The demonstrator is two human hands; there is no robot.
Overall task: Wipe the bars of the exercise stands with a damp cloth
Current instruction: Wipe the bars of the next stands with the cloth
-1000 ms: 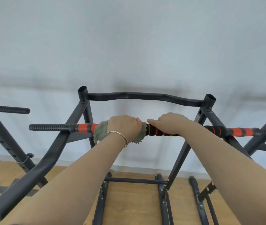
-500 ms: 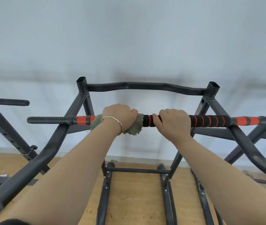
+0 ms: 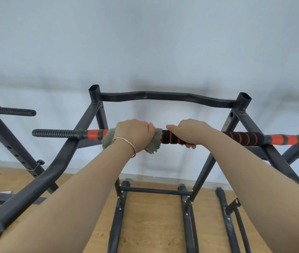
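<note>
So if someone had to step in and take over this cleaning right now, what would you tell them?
Left hand is closed around the green cloth, which is wrapped round the horizontal bar at its middle.
Right hand grips the black foam sleeve beside it, steadying the bar.
Done: cannot tell which sections are already wiped.
Left: the foam sleeve, the ribbed end grip, the bent rear bar, and the neighbouring stand.

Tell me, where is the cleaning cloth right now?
The green cloth is wrapped around the horizontal bar at the centre of the head view, gripped by the left hand, with the right hand holding the bar just beside it.
</note>
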